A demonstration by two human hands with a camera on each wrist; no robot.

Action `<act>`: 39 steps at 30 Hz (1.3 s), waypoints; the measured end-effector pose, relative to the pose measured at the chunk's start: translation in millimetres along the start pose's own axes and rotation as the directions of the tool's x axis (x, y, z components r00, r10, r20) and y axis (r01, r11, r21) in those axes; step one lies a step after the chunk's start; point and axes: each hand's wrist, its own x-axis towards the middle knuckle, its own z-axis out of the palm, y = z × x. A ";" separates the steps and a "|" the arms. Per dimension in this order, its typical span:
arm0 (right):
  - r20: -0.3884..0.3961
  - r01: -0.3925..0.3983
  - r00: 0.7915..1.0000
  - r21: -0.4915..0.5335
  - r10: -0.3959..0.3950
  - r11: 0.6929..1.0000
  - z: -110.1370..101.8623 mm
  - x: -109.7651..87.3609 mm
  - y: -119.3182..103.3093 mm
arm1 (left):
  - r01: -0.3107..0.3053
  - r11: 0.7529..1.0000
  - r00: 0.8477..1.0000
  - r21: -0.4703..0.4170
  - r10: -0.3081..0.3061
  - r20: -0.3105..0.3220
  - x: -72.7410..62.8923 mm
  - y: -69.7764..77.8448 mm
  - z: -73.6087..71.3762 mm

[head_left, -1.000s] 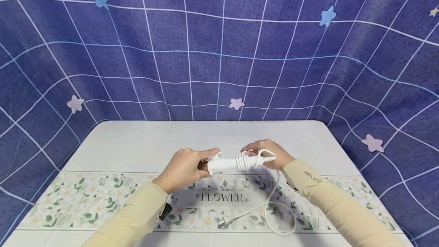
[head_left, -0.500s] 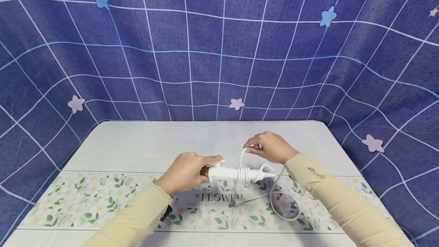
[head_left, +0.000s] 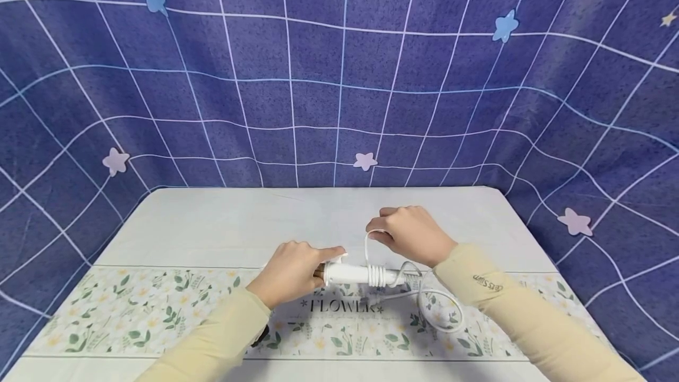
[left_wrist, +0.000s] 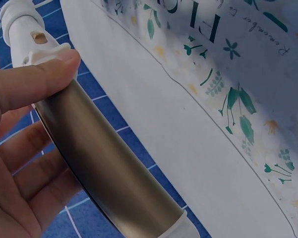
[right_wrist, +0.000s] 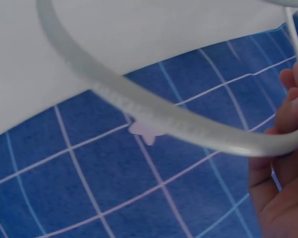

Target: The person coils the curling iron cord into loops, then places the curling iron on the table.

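A curling iron (head_left: 347, 273) with a white handle lies crosswise between my hands, held over the table. My left hand (head_left: 290, 270) grips it where the handle meets the bronze barrel (left_wrist: 106, 156), thumb pressing by the clamp lever (left_wrist: 49, 53). Several turns of white cord (head_left: 377, 276) wrap the handle. My right hand (head_left: 414, 234) pinches the cord above and to the right of those turns, drawing up a loop. In the right wrist view the cord (right_wrist: 153, 111) curves across to the fingers (right_wrist: 292, 106). The plug (head_left: 368, 300) hangs below the handle, partly blurred.
A white table cover (head_left: 254, 217) with a floral band and "FLOWER" lettering lies under the hands. A blue gridded curtain (head_left: 318, 105) with stars rises behind and at both sides. A loose cord loop (head_left: 451, 329) dangles near the right forearm.
My right hand has risen from beside the handle's end, pulling a loop of cord up. The iron has dropped slightly and levelled, and the plug has swung up and right.
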 end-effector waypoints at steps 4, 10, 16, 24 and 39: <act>-0.036 0.032 0.999 -0.042 -0.033 0.999 -4.6 0.0 -12.7 | 0.027 1.000 1.000 -0.015 -0.027 -0.004 -0.7 1.1 0.8; -0.064 0.061 0.996 -0.081 -0.066 0.995 -10.3 -2.0 -29.3 | 0.087 0.996 0.996 -0.002 -0.087 -0.007 -0.6 3.0 1.9; -0.084 0.083 0.992 -0.092 -0.091 0.992 -12.3 -5.2 -37.8 | 0.143 0.988 0.989 0.055 -0.141 -0.038 -0.1 3.9 3.3; -0.093 0.096 0.991 -0.014 -0.097 0.995 -8.6 -10.3 -39.7 | 0.232 0.972 0.970 0.038 -0.228 -0.089 0.8 3.8 3.3; -0.027 -0.052 0.998 0.298 0.063 0.953 -1.3 -19.7 -47.3 | 0.311 0.950 0.923 -0.025 -0.308 -0.231 1.7 -6.3 -1.2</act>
